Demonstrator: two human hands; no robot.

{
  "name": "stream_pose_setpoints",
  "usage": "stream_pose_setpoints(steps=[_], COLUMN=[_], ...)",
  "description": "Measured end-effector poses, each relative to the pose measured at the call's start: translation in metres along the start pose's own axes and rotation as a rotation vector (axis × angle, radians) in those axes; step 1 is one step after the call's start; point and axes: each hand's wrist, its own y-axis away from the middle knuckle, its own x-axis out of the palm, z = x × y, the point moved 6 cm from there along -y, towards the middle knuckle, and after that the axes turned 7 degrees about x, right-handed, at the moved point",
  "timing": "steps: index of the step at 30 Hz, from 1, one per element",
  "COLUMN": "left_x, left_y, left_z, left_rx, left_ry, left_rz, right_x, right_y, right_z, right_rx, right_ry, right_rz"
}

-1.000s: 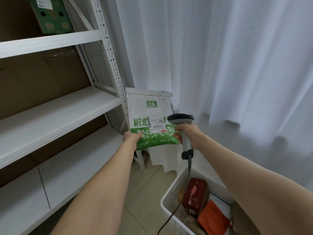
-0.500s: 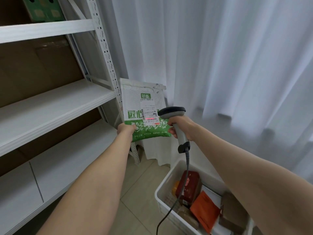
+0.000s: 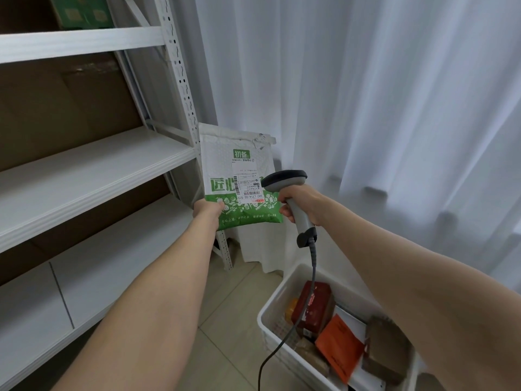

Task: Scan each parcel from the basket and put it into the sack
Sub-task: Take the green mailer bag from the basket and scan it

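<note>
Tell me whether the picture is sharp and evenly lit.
Head view: soft, even daylight through the curtain, no glare; wide-angle distortion bows the shelf post; the label on the parcel is fairly sharp; the orange packet in the basket is blurred.

floor (image 3: 231, 320): tiled | on it: white basket (image 3: 277, 294), shelf rack (image 3: 180, 80) | top shelf (image 3: 84, 43): green box (image 3: 81, 12)

Red scan line off pkg label (image 3: 248, 187)

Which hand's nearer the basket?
Right. The right hand, holding the scanner, is over the far end of the basket; the left hand, holding the parcel, is further left, by the shelf.
</note>
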Motion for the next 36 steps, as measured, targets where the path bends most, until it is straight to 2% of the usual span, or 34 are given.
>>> stream_pose_setpoints(steps=[7, 14, 20, 26, 31, 36], left_x=[-0.017, -0.058, -0.126, -0.21, -0.3, -0.401], left_y=[-0.008, -0.005, 0.023, 0.086, 0.139, 0.173], left_z=[0.009, 0.032, 0.064, 0.105, 0.137, 0.168], left_rx=[-0.017, -0.054, -0.104, -0.133, -0.089, -0.116], left_ry=[-0.033, -0.099, -0.142, -0.148, -0.146, -0.225], left_rz=[0.052, 0.096, 0.049, -0.014, -0.164, -0.281], right_x=[0.018, 0.04, 0.095, 0.157, 0.213, 0.29], right_y=[-0.008, -0.009, 0.01, 0.06, 0.102, 0.135], right_z=[-0.01, -0.059, -0.093, -0.139, -0.181, -0.207], right_rx=[0.013, 0.107, 0.178, 0.229, 0.275, 0.306], right_ry=[-0.15, -0.358, -0.468, -0.324, -0.166, -0.006], right_rz=[-0.061, -0.21, -0.11, -0.086, -0.089, 0.003])
